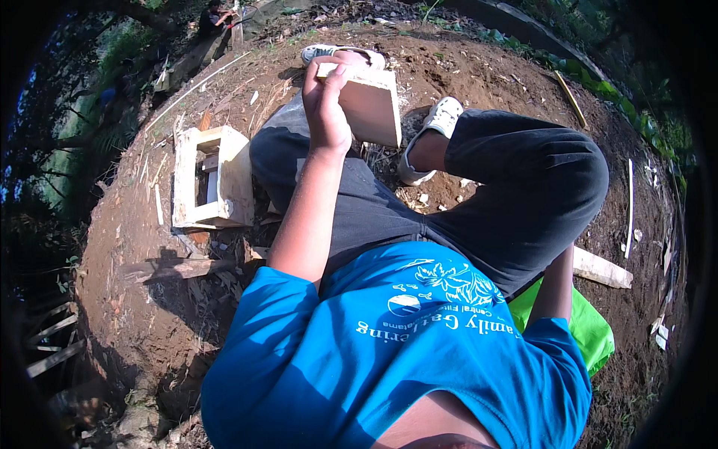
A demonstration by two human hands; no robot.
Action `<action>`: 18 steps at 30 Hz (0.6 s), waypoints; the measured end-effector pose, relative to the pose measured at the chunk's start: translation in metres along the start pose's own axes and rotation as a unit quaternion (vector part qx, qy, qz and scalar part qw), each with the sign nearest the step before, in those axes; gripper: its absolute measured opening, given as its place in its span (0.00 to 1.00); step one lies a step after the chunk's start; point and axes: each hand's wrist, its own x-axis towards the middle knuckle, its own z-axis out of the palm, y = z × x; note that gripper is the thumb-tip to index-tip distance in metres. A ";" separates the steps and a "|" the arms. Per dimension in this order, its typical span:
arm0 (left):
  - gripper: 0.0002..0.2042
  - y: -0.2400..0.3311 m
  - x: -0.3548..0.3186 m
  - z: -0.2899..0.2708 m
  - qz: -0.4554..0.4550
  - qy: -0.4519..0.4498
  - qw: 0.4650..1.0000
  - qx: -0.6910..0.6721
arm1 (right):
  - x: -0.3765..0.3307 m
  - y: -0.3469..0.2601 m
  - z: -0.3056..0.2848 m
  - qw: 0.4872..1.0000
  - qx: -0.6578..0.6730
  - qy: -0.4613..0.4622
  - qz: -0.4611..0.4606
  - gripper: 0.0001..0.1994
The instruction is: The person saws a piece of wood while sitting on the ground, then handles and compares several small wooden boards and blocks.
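My left hand (327, 105) is raised over my left shin, its fingers and thumb closed on the upper left corner of a flat, squarish wooden board (370, 114). The board is tilted, with its broad face shaded and its upper and right edges pale. An open wooden box frame (238, 179) stands on the ground left of my left knee, with small wood pieces visible through its opening. My right forearm (552, 288) reaches down beside my right thigh. The right hand itself is hidden behind the leg, close to a pale plank (600, 268) on the ground.
A bright green cloth or bag (591, 325) lies beside my right arm. Brown soil (479, 71) surrounds me, scattered with wood chips and thin strips. A weathered plank (176, 269) lies below the box frame. A person (213, 19) is at the far upper left.
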 end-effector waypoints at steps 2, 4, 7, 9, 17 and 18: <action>0.08 0.000 0.001 0.006 0.009 -0.002 1.000 0.021 | 0.000 -0.081 0.025 0.988 0.083 0.046 -0.122 0.18; 0.09 -0.005 0.008 0.020 0.035 -0.018 0.998 0.043 | -0.037 -0.175 0.043 0.961 0.111 0.107 -0.229 0.17; 0.09 -0.016 0.014 0.042 0.060 -0.045 0.995 0.061 | -0.094 -0.270 0.078 0.921 0.163 0.046 -0.352 0.16; 0.06 -0.018 0.012 0.028 0.050 -0.063 0.993 0.086 | -0.132 -0.281 0.146 0.899 0.171 -0.218 -0.340 0.17; 0.09 -0.036 -0.022 0.037 0.089 -0.093 0.968 0.213 | -0.217 -0.178 0.306 0.835 -0.098 -0.517 -0.160 0.25; 0.09 -0.038 -0.032 0.035 0.098 -0.078 0.965 0.232 | -0.215 -0.171 0.303 0.833 -0.110 -0.515 -0.170 0.24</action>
